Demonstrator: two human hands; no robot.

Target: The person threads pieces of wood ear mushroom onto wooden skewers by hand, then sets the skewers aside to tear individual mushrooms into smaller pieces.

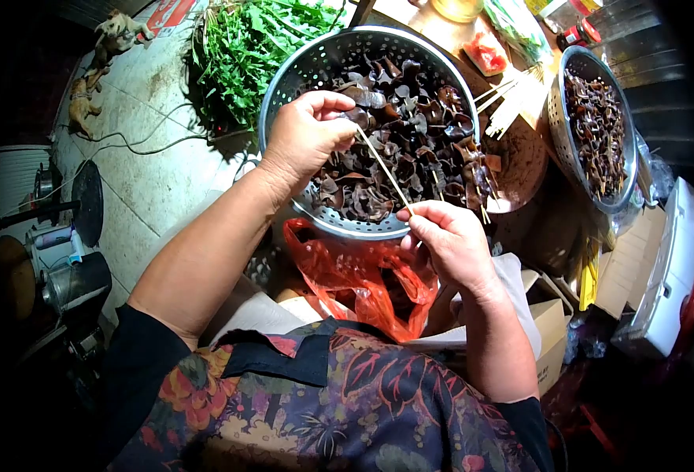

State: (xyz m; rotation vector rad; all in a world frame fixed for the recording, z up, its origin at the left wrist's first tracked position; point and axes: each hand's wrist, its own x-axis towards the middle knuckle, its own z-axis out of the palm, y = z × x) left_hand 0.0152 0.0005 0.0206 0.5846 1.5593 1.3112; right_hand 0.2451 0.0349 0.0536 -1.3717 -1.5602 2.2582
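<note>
A metal colander (272, 86) full of dark, glossy wood ear mushrooms (410, 118) stands in front of me. My right hand (449, 240) pinches the lower end of a thin bamboo skewer (382, 167) over the colander's near rim. The skewer slants up to the left, its upper end at the fingers of my left hand (308, 135). Those fingers are closed in a pinch against a brown wood ear piece; the exact grip is partly hidden. Several loaded skewers (481, 185) of wood ear lie across the colander's right rim.
A second colander (558, 118) with threaded wood ear stands at the right. Bare skewers (512, 102) lie on the table between. Leafy greens (241, 55) are at the back left. Below hangs a red plastic bag (363, 275). Cardboard boxes (551, 338) are at right, a dog (119, 35) far left.
</note>
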